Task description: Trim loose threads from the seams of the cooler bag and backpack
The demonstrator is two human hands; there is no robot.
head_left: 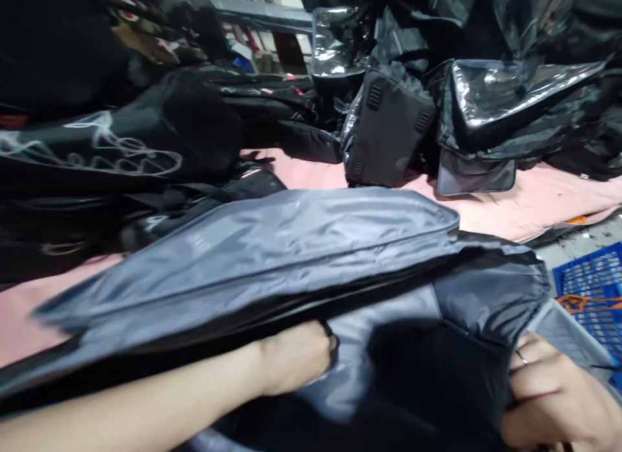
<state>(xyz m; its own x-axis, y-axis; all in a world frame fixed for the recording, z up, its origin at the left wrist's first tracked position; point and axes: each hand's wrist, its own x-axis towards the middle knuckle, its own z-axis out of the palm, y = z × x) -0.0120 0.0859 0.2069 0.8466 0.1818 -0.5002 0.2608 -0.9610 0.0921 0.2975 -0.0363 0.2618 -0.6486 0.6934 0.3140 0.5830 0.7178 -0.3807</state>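
Observation:
A large grey fabric bag (272,251) with a black zip seam lies across a pink table (515,206) in front of me. My left hand (296,358) reaches in under its upper flap, fingers curled round the black edge of the opening. My right hand (549,400), a ring on one finger, grips the bag's dark bunched corner at the lower right.
Piles of black bags (111,141) crowd the left. More black bags with clear plastic panels (490,102) and one with a padded back (389,131) stand behind. A blue plastic crate (590,296) sits at the right, beyond the table's edge.

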